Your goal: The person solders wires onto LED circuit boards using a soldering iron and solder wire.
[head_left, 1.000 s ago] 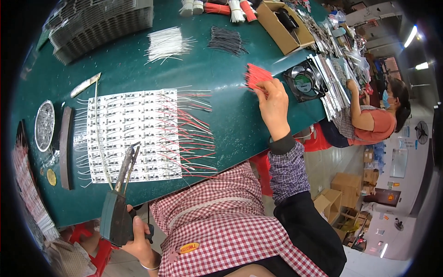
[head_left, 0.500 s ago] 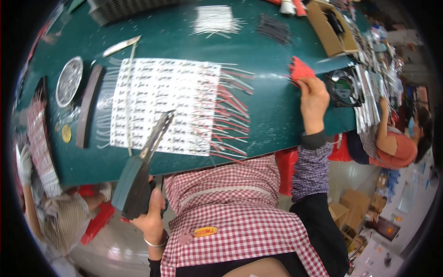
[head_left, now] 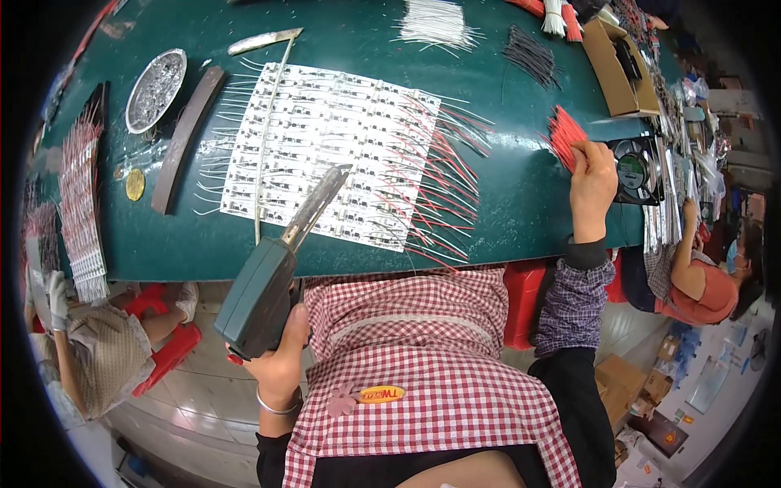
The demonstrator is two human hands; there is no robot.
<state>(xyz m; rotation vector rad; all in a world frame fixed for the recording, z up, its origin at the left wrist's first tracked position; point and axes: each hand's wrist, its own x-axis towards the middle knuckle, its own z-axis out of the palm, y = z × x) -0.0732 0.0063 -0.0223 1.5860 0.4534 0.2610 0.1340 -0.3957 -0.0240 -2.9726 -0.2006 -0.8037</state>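
Note:
My left hand (head_left: 281,362) grips a dark green soldering gun (head_left: 264,285) by its handle, below the table's near edge, its long metal tip (head_left: 319,203) pointing up over a white panel of circuit boards (head_left: 325,150). Red and white wires stick out from the panel's sides. My right hand (head_left: 592,183) rests on the green table (head_left: 521,203) at the right and pinches a bundle of short red wires (head_left: 564,134). A red-and-white checked apron (head_left: 423,366) covers my front.
A round metal dish (head_left: 154,79), a dark curved bar (head_left: 185,138) and a thin metal rod (head_left: 268,138) lie left of the panel. White wires (head_left: 435,20), black wires (head_left: 529,55), a cardboard box (head_left: 614,65) and a small black fan (head_left: 634,171) sit beyond. Other people work at both sides.
The view has shifted, so the table sits lower and more central. My left hand has raised the soldering gun toward the panel. My right hand stays on the red wires.

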